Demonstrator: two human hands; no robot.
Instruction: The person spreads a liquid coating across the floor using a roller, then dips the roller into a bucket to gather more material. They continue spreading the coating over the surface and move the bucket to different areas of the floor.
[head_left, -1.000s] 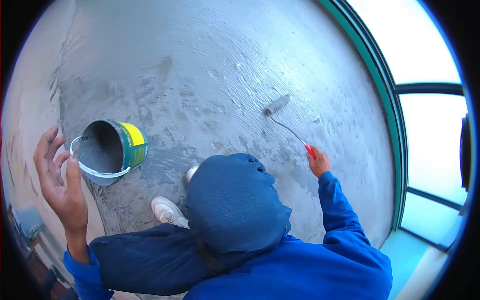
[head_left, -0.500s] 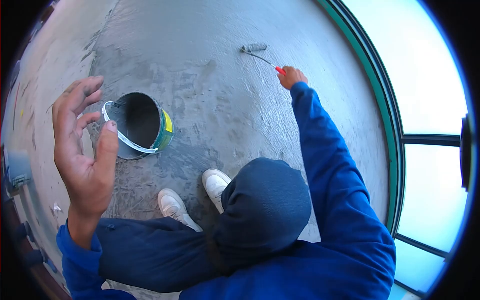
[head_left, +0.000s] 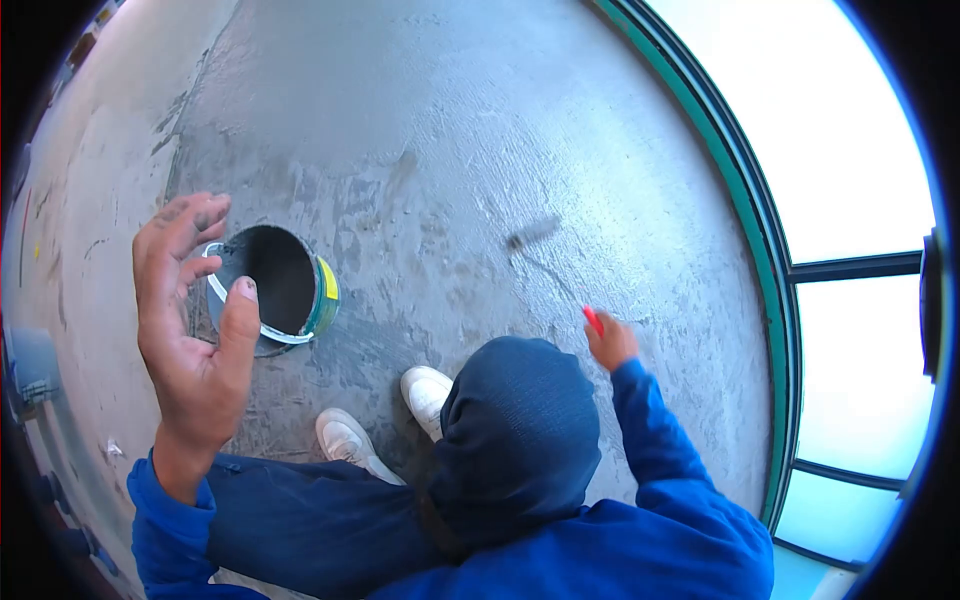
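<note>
My right hand (head_left: 612, 342) grips the red handle of a paint roller (head_left: 541, 231), whose grey roller head is smeared by motion over the floor (head_left: 470, 150). Wet, shiny grey coating covers the floor around and beyond the roller. My left hand (head_left: 200, 320) is raised in the air, palm turned inward, with fingers curved and thumb apart; nothing is in it. Behind that hand stands a dark green bucket (head_left: 327, 300) with a yellow label and a white handle, grey material coating its inside. The fingers overlap part of the bucket's rim in view.
A green-framed glazed wall (head_left: 745, 190) curves along the right side. My white shoes (head_left: 428, 397) are on the floor close to the bucket. At the left edge sits a translucent container (head_left: 35, 365). A paler floor strip (head_left: 110, 150) runs along the left.
My right hand has drawn the roller back toward my body, bending the arm. My left hand sits slightly lower and further right in view, still open. The view has shifted a little.
</note>
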